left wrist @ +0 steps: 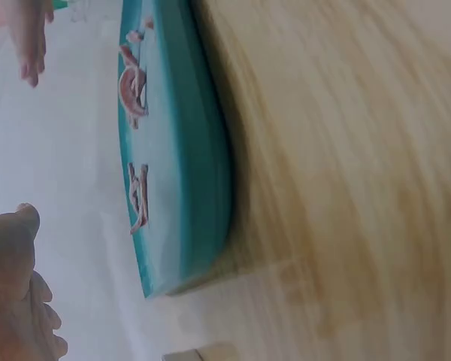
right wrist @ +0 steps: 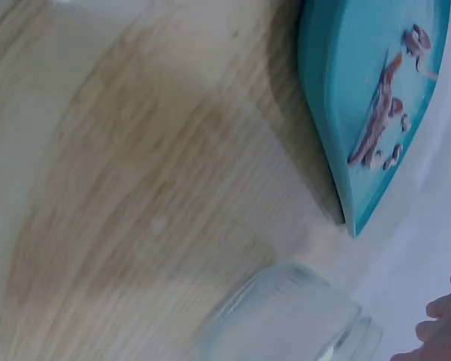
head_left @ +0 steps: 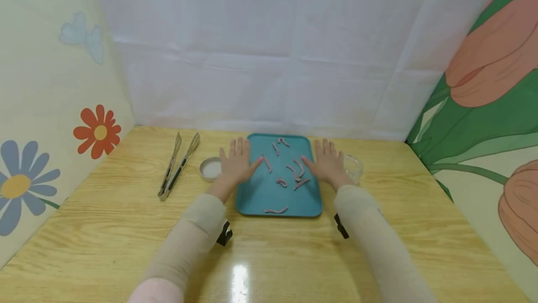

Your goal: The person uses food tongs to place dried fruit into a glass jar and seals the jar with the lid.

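A blue tray point(head_left: 260, 198) lies on the table between both hands. Several thin pinkish strips point(head_left: 276, 210), perhaps shredded meat, are scattered over it, a few crossing at the right. My left hand point(head_left: 237, 163) is spread by the tray's left edge, thumb toward the strips, holding nothing. Mirroring it at the right edge, my right hand point(head_left: 329, 164) has its fingers straight and grips nothing. In the left wrist view the left hand point(left wrist: 15, 286) appears apart from the tray. A clear glass jar point(right wrist: 286, 316) stands beside the right hand, partly hidden by it in the head view.
Metal tongs with black grips point(head_left: 180, 170) lie spread on the left. A shallow round dish or lid point(head_left: 206, 170) sits just behind the left hand. A white cloth point(head_left: 269, 60) hangs at the table's back edge, with flower-printed panels on both sides.
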Tool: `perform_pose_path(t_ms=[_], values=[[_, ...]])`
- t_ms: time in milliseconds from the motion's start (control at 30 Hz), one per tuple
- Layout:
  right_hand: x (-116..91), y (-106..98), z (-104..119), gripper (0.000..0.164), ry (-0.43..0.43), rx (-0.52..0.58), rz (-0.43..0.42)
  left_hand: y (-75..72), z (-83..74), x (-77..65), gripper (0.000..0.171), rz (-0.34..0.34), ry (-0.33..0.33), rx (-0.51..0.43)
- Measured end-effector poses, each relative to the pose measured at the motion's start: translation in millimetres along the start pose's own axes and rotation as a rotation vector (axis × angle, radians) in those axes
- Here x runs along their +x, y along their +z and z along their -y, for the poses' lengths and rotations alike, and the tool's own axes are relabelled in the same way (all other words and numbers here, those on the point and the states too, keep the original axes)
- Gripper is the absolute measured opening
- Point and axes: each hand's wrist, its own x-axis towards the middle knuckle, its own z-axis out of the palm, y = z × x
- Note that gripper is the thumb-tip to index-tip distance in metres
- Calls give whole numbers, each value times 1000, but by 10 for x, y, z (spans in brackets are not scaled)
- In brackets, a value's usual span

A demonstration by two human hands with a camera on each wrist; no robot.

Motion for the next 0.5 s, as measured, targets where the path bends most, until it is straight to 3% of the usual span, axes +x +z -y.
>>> perform_pose_path(t_ms=[500], values=[[-114, -260, -362, 89, 60, 123, -16, -165, 319, -61, 73, -16, -61, -100]])
